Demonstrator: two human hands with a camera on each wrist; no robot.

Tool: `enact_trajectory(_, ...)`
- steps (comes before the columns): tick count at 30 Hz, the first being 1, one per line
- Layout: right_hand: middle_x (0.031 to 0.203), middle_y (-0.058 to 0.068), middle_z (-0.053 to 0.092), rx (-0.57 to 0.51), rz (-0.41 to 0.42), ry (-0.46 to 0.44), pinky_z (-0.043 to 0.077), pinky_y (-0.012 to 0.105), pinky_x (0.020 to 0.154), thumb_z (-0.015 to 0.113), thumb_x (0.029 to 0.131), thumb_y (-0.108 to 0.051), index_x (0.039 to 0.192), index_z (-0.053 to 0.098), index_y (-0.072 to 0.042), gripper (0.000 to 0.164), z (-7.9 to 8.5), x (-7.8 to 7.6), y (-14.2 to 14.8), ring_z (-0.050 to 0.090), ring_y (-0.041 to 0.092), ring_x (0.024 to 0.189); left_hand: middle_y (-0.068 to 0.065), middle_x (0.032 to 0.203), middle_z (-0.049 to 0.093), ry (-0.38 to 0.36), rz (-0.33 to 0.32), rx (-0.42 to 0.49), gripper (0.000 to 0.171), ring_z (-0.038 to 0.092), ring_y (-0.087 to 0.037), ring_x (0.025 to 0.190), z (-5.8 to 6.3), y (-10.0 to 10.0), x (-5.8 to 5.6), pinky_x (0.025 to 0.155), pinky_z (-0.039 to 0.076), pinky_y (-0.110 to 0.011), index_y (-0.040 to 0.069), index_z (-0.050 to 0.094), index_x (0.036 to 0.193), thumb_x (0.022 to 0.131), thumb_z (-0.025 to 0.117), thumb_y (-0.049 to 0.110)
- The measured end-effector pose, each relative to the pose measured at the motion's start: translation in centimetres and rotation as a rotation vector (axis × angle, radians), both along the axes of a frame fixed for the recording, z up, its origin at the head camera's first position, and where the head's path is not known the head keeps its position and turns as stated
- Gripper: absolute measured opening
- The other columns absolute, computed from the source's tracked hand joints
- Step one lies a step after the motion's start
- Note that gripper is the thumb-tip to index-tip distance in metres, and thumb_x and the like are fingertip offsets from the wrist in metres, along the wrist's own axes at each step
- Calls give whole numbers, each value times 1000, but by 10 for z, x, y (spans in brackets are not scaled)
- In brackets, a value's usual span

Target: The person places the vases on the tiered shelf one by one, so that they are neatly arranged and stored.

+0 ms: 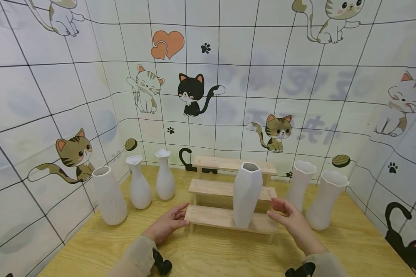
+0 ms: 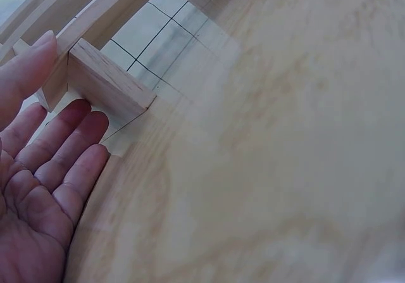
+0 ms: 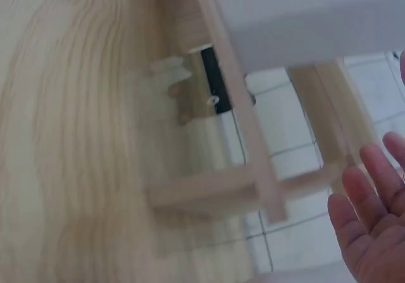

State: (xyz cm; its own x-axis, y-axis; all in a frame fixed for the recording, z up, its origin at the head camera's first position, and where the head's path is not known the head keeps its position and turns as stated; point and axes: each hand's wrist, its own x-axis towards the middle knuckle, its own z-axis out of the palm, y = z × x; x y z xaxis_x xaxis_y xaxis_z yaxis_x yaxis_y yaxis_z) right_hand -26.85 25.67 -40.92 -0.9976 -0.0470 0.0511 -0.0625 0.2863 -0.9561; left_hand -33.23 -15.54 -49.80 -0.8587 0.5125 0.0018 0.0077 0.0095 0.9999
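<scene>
A three-tier wooden stepped stand is in the middle of the table in the head view. On its lowest step, right of centre, stands a white faceted vase. My left hand is at the step's left end. In the left wrist view its thumb lies by the board's edge, and the straight fingers extend beside the leg; contact is hard to tell. Near the stand's right end is my right hand, its fingers loosely extended and holding nothing. The right wrist view shows those fingers apart from the lowest step.
To the left stand a white cylindrical vase and two narrow-necked white vases. On the right, two white vases with wavy rims stand close to my right hand. A cat-patterned wall covering encloses the wooden table.
</scene>
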Motion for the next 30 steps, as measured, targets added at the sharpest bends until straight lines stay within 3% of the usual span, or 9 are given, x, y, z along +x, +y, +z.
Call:
enact_trajectory(7,147,22,35,5,-57,-69,31,51,104,63,95,-26,144,32,4,65,-29,-1,19,33,34,131,-14,136,50,-11,-16,16,78,52,-21,120,4,2,3,102,40,-35,6,17,154,93,65,14)
enact_trajectory(16,152,23,26,-55,42,-84,32,52,104,63,94,-21,149,25,2,70,-64,-6,32,31,39,133,-14,137,50,-17,-12,12,79,52,-22,121,4,4,5,104,38,-38,5,17,154,92,66,15)
enact_trajectory(23,142,28,40,-36,53,-102,33,53,102,65,92,-20,150,27,0,72,-76,-7,34,39,37,128,-19,143,43,-11,1,7,78,48,-25,125,2,3,4,106,34,-43,4,17,154,93,65,16)
enact_trajectory(30,136,23,45,-30,24,-110,35,53,99,64,93,-22,151,27,-7,71,-81,-9,30,42,34,124,-25,147,33,-7,100,18,71,41,-31,130,10,-4,9,108,31,-48,0,19,152,97,59,22)
